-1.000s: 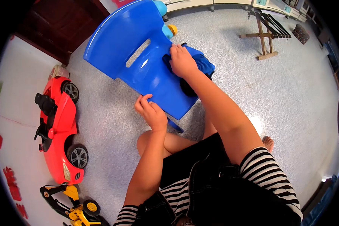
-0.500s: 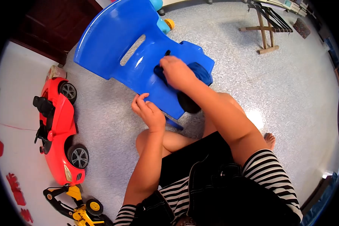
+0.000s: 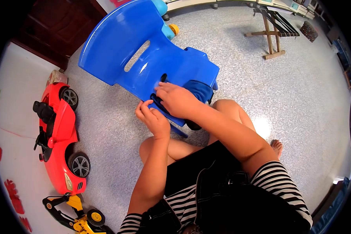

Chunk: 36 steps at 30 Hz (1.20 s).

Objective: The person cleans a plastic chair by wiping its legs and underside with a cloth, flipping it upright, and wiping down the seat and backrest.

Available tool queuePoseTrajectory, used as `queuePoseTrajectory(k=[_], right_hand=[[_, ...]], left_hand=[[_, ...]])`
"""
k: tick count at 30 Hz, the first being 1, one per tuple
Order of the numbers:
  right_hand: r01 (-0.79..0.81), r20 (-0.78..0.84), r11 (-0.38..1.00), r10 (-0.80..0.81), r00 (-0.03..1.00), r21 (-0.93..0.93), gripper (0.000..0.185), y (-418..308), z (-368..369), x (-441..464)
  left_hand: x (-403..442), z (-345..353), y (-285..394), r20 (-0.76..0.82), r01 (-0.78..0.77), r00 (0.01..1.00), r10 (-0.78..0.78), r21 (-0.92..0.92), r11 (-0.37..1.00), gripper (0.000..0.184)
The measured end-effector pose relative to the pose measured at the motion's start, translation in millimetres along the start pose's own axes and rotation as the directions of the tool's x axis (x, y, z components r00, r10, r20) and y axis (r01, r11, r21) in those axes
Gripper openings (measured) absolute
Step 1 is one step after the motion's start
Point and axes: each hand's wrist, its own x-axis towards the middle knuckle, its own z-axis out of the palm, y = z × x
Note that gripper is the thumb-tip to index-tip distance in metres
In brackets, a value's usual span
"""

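Observation:
A blue plastic chair (image 3: pixel 183 64) stands in front of me, its backrest to the upper left. On its seat lies a dark blue and black cloth item (image 3: pixel 200 90), partly hidden under my right hand (image 3: pixel 175 100). The fingers of that hand are bent over the item's black edge near the seat's near-left side, gripping it. My left hand (image 3: pixel 155 120) is at the seat's near-left edge, close to the right fingertips, with its fingers loosely curled and apart and nothing visible in them.
A red toy car (image 3: pixel 62 132) and a yellow toy digger (image 3: pixel 80 220) stand along the left wall. A wooden folding stool (image 3: pixel 275 33) is at the upper right. A brown door (image 3: pixel 58 27) is at the upper left. My bent legs are below the chair.
My right hand has moved toward me and to the left across the seat, and the cloth item has shifted with it. My left hand has stayed near the seat edge.

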Motion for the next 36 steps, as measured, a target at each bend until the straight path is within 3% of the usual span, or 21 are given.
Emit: queuePoseTrajectory(k=[2, 4, 8, 11, 14, 15, 17, 20, 21, 23, 26, 29, 30, 32, 35, 36], right_hand=[[0.009, -0.017, 0.999, -0.009, 1.000, 0.038, 0.039, 1, -2, -7], [-0.092, 0.001, 0.996, 0.092, 0.996, -0.003, 0.040, 11, -4, -1], [-0.309, -0.149, 0.922, 0.281, 0.948, -0.233, 0.033, 66, -19, 38], [-0.346, -0.390, 0.854, 0.188, 0.902, -0.389, 0.037, 107, -3, 57], [-0.370, -0.479, 0.839, 0.154, 0.864, -0.398, 0.041, 89, 0, 52], [-0.367, -0.479, 0.837, 0.147, 0.865, -0.406, 0.041, 77, -4, 45], [-0.207, -0.136, 0.939, 0.176, 0.975, -0.275, 0.045, 44, -14, 26], [-0.018, -0.029, 0.997, 0.016, 0.999, -0.075, 0.044, 16, -2, -8], [-0.032, 0.053, 0.999, 0.033, 0.998, -0.018, 0.043, 6, -13, -12], [-0.100, 0.001, 0.994, 0.100, 0.995, 0.047, 0.043, 11, -15, -16], [-0.168, -0.114, 0.978, 0.154, 0.981, -0.122, 0.045, 43, -18, 2], [-0.339, -0.224, 0.903, 0.284, 0.932, -0.264, 0.034, 79, -25, 36], [-0.334, -0.228, 0.904, 0.277, 0.933, -0.268, 0.034, 81, -22, 41], [-0.321, -0.338, 0.832, 0.173, 0.925, -0.453, 0.019, 83, -9, 49], [-0.268, -0.293, 0.916, 0.180, 0.939, -0.298, 0.031, 56, 10, 42], [-0.242, -0.148, 0.953, 0.217, 0.965, -0.184, 0.033, 36, 9, 40]], left_hand=[[-1, -1, 2, 0.008, 0.005, 1.000, -0.005, 0.030, 1.000, 0.029], [0, -3, -1, 0.021, -0.014, 1.000, 0.013, 0.046, 0.999, 0.029], [0, -5, 0, 0.027, -0.040, 0.999, 0.039, 0.061, 0.997, 0.030], [0, -3, 4, 0.014, -0.015, 1.000, 0.014, 0.030, 0.999, 0.030], [-2, -2, 6, 0.000, 0.016, 1.000, -0.016, 0.011, 1.000, 0.030], [-1, -1, 5, -0.003, 0.012, 1.000, -0.012, 0.032, 0.999, 0.030], [-1, -1, 4, -0.007, 0.008, 1.000, -0.008, 0.022, 1.000, 0.030], [-1, 0, 1, 0.002, 0.002, 1.000, -0.002, 0.014, 1.000, 0.030], [0, -1, 1, 0.006, -0.003, 1.000, 0.003, 0.014, 1.000, 0.030], [0, -1, 0, 0.012, -0.013, 1.000, 0.012, 0.031, 0.999, 0.029], [0, -4, 1, 0.018, -0.029, 0.999, 0.028, 0.054, 0.998, 0.029], [1, -3, 4, 0.004, -0.035, 0.999, 0.035, 0.050, 0.998, 0.029], [1, -2, 5, -0.002, -0.024, 1.000, 0.024, 0.052, 0.998, 0.029], [1, -2, 7, -0.008, -0.011, 1.000, 0.012, 0.035, 0.999, 0.029], [1, 0, 5, -0.012, -0.007, 1.000, 0.007, 0.026, 1.000, 0.028], [0, 1, 2, -0.011, -0.004, 1.000, 0.004, 0.040, 0.999, 0.028]])
